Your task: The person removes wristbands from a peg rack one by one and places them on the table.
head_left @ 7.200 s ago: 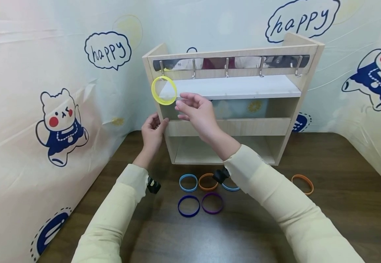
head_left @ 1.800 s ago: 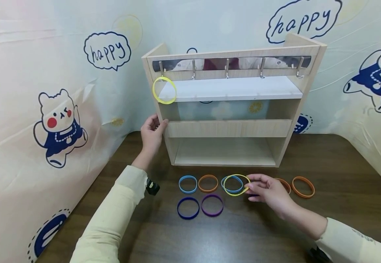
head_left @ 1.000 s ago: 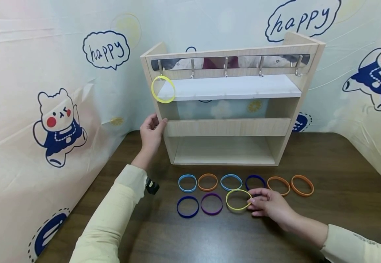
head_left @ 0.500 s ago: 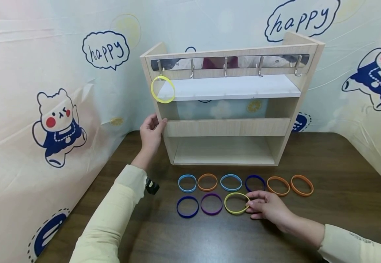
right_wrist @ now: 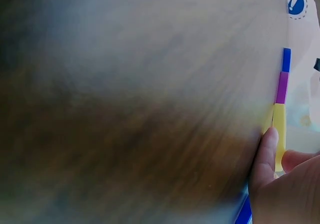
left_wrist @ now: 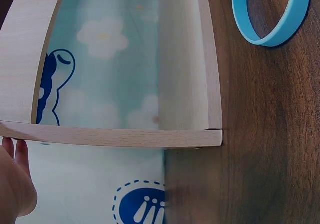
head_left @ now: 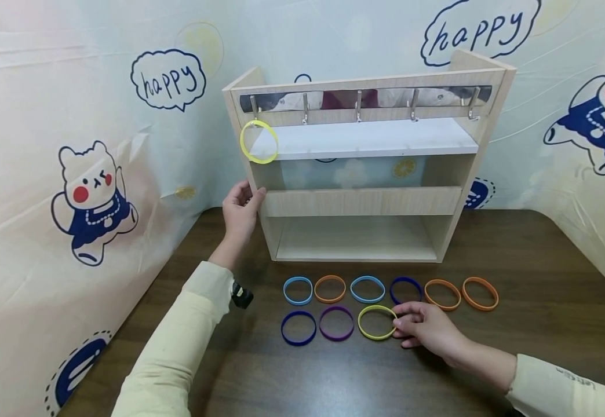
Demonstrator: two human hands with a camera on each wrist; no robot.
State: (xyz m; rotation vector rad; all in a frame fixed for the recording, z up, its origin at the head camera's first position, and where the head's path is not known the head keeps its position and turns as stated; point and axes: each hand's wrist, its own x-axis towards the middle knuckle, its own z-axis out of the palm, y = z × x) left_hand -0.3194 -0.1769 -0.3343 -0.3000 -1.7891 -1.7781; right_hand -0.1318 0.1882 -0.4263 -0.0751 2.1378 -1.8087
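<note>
My right hand (head_left: pixel 430 330) pinches the right edge of a yellow silicone wristband (head_left: pixel 368 336), which lies on the table beside a purple wristband (head_left: pixel 336 339). In the right wrist view, the thumb and a finger meet at this yellow band (right_wrist: pixel 280 129). With thumb in front and fingers behind, my left hand (head_left: pixel 240 217) grips the left side panel of a small wooden shelf (head_left: pixel 365 201). Another yellow wristband (head_left: pixel 242 145) hangs from the leftmost metal hook (head_left: pixel 253 107), above the left hand.
Behind lies a row of wristbands: light blue (head_left: pixel 298 303), orange (head_left: pixel 330 301), light blue (head_left: pixel 367 301), dark blue (head_left: pixel 405 280), and two orange, one (head_left: pixel 480 280) farthest right. A dark blue wristband (head_left: pixel 298 344) lies front left. The other hooks (head_left: pixel 359 110) line the shelf's top rail.
My right hand has come down from beside the hanging band, carried a yellow wristband over the light blue one, and lowered it beside the purple one. My left hand keeps its grip on the shelf.
</note>
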